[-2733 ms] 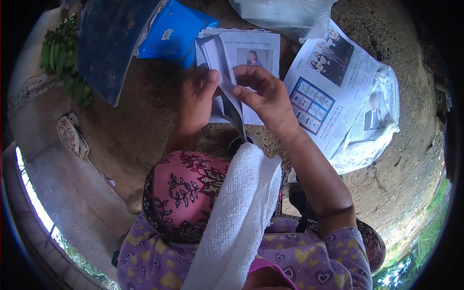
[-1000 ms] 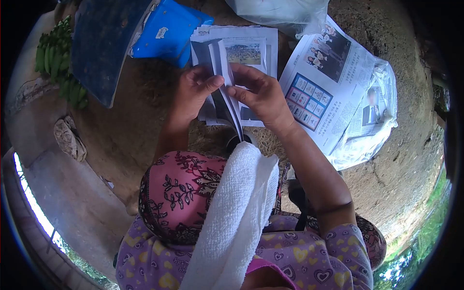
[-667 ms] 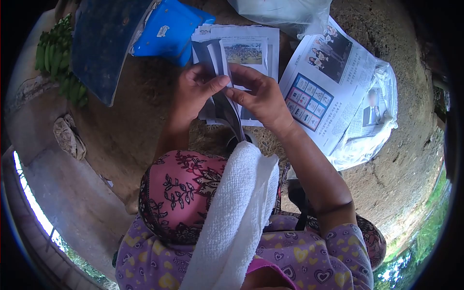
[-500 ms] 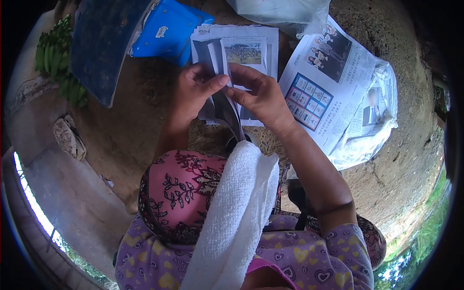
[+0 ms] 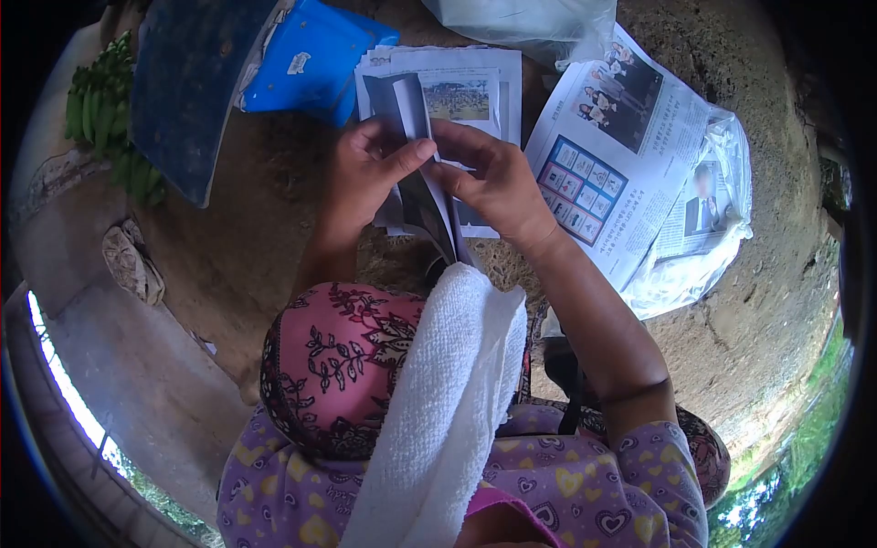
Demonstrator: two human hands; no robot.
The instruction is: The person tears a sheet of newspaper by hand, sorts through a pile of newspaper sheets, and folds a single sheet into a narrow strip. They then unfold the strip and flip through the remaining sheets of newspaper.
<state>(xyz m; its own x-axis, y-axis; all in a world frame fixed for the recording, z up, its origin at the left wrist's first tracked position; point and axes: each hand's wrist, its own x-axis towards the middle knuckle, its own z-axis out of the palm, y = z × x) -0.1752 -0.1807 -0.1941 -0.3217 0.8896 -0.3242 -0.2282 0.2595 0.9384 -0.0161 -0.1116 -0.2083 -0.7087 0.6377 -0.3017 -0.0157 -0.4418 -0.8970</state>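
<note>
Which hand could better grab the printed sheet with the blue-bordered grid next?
Probably the right hand: it is nearer the printed sheet, with the left hand farther across. Both hold the folded paper, so the right would first need to let go.

Purple top, yellow hearts — white towel — pink legwear, black leaf print.

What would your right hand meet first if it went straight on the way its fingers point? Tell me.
The right hand would meet the folded paper first, seemingly right at its fingertips. Beyond that looks to be the left hand, though depth is unclear.
</note>
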